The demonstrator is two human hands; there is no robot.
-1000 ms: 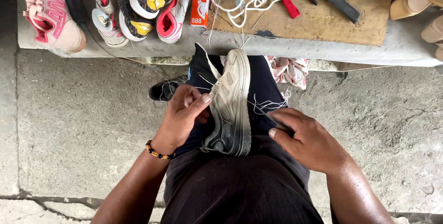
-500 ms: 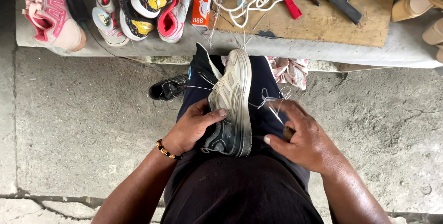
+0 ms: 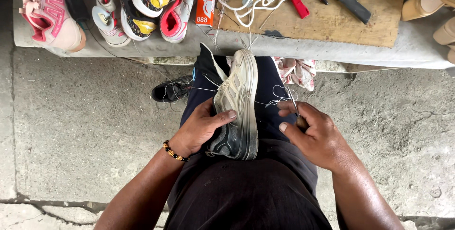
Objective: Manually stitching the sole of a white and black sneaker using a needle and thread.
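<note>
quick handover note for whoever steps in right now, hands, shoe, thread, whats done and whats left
Left hand: gripping the worn white shoe, sole up, on the lap.
Right hand: closed on a thin needle-like tool with a wooden handle, beside the shoe's right edge.
White thread runs from the sole edge to that tool; loose strands lie across the lap.
Done: cannot tell how many stitches are in.
Left: probably more stitching along the sole edge.
Bench ahead holds other shoes, white cord, an orange box and red-handled tools.

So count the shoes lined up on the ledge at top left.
4: a pink shoe far left, a small white one, a black-and-yellow one, a red-lined one. More may be hidden.
</note>
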